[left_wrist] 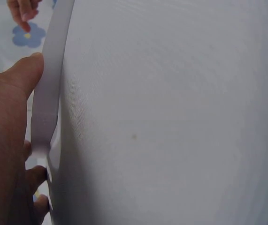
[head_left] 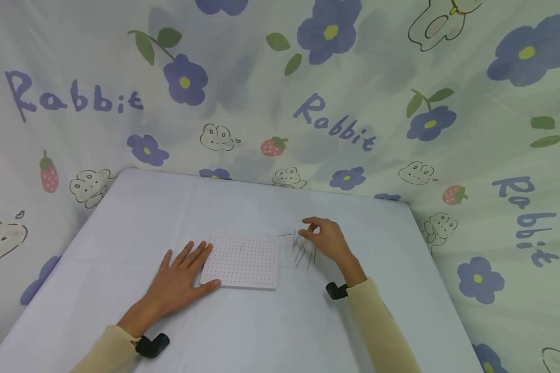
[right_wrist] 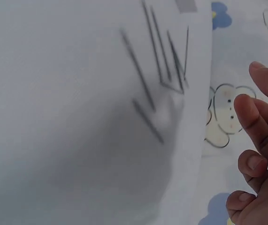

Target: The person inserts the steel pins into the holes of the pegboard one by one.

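Note:
A white pegboard dotted with rows of small holes lies on the table, and one thin dark pin stands in its upper middle. My left hand rests with spread fingers at the board's left side, its thumb on the near left corner. In the left wrist view that thumb touches the board's edge. Over a loose group of several thin dark pins right of the board is my right hand. Its thumb and index finger are apart, and the right wrist view shows nothing between them.
The board and pins lie on a white-covered table. Behind and beside it hangs a curtain printed with flowers, rabbits and strawberries. Each wrist carries a small black camera, one on the left and one on the right.

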{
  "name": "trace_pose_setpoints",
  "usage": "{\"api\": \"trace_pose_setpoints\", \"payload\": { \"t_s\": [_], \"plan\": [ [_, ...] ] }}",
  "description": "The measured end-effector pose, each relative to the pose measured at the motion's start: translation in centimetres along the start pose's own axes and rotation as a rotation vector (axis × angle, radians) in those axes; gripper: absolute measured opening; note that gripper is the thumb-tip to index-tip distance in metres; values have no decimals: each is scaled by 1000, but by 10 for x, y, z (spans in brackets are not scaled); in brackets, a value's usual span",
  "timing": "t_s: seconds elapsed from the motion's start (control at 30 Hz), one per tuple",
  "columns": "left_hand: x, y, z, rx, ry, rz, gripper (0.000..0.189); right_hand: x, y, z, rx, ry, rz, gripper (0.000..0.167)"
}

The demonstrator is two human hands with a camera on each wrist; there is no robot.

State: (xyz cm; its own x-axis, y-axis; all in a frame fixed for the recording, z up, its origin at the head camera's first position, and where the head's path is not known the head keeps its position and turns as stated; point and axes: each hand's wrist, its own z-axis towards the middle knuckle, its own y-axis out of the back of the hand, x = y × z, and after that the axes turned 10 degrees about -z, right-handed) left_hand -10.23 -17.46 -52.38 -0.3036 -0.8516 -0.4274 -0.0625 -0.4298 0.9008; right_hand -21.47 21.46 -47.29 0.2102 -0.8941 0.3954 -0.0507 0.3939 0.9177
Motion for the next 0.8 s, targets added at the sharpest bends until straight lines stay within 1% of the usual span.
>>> {"api": "trace_pose_setpoints", "payload": {
  "t_s": [0.17, 0.37, 0.47, 0.63, 0.8],
  "plan": [
    [1, 0, 1, 6, -1, -4, 101, -12, 1, -8, 5, -86, -23, 47],
    [0, -2, -1, -3, 1, -7, 101, -24, -4, -20, 4, -151, -145, 49],
    [-1, -2, -2, -8, -1, -9, 100, -26, -6, -25, 24, -178, -191, 50],
    [-2, -1, -2, -12, -3, -10, 99, -28, -7, -31, 63, -182, -235, 55],
    [-3, -1, -1, -11, -3, -7, 99, -29, -8, -37, 87, -171, -239, 62]
  ]
}}
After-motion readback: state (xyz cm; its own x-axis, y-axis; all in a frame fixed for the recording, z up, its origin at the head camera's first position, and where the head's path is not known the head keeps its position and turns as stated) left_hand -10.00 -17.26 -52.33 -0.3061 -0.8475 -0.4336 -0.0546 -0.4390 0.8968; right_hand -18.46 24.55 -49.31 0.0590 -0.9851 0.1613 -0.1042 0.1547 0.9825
